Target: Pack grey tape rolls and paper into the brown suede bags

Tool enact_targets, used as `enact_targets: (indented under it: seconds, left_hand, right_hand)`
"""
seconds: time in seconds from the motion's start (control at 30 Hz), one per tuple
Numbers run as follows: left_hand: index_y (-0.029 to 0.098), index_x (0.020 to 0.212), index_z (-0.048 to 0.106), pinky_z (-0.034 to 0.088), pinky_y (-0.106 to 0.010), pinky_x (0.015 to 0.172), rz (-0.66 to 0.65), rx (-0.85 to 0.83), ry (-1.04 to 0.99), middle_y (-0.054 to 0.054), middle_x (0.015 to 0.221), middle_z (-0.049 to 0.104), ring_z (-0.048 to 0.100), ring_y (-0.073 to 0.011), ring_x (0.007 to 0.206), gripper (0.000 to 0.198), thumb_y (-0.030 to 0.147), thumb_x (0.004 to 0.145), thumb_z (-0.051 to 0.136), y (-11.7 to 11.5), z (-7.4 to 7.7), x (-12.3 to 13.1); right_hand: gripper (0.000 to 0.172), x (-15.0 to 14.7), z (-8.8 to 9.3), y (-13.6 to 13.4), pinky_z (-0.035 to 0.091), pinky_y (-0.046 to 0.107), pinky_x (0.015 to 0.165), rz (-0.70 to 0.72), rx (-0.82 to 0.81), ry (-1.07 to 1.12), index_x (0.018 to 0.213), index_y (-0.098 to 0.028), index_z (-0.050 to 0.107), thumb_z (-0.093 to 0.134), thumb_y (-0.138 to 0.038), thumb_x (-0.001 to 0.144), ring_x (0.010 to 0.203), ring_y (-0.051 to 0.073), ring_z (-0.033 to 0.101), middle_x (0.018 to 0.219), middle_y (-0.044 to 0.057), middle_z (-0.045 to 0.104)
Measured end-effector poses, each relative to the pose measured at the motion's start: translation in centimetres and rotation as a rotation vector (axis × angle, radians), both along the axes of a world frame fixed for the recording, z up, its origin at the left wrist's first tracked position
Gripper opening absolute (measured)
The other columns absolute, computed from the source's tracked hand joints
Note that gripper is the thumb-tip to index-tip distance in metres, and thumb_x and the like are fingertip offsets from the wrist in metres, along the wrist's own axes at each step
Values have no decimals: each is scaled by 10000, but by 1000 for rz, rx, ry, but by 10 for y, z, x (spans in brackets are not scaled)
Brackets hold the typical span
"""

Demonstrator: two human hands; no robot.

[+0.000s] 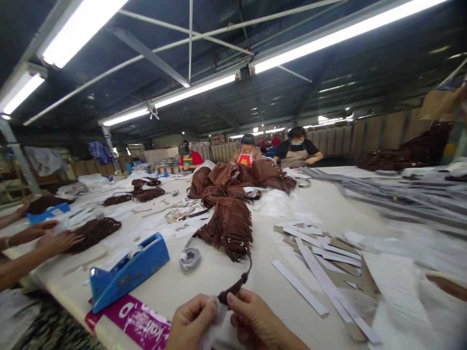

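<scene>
A brown fringed bag (231, 226) lies on the table in front of me, with its thin brown strap (249, 265) running down toward my hands. My right hand (251, 313) pinches the strap near its end, thumb on top. Close beside it, my left hand (193, 318) is closed on a piece of thin white wrapping (216, 321), which meets the strap's end. The hands almost touch. Left of the bag's lower end sits a coil of strap in clear wrapping (190, 258).
A blue tape dispenser (129, 267) stands at left on a purple printed sheet (134, 323). More brown bags (222, 175) are piled behind. Paper strips (317, 272) and wrapped grey straps (394, 187) spread at right. A co-worker's hands (54, 240) touch a brown bag at left; other people work across the table.
</scene>
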State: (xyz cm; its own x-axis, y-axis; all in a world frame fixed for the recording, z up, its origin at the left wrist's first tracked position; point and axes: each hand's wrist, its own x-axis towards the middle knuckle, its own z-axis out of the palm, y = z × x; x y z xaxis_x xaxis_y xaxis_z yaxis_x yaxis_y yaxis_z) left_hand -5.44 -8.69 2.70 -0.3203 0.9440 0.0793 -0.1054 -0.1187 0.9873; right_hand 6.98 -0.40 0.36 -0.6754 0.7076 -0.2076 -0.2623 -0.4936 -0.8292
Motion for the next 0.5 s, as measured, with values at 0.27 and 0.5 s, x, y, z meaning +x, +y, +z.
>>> enact_targets:
  seconds: [0.27, 0.5]
  left_hand:
    - [121, 582, 617, 365, -227, 591, -18, -62, -289, -27, 650, 602, 483, -102, 575, 424, 474, 541, 848, -15, -10, -7]
    - [168, 559, 478, 211, -192, 456, 63, -189, -251, 58, 458, 452, 350, -56, 425, 479, 454, 525, 861, -26, -10, -24]
  right_hand:
    - [439, 12, 15, -9, 465, 210, 564, 26, 80, 65, 878, -154, 651, 845, -414, 583, 749, 154, 637, 791, 38, 699]
    - [463, 18, 27, -4, 533, 246, 590, -39, 49, 32, 877, -151, 635, 831, -467, 601, 711, 160, 675, 843, 67, 721]
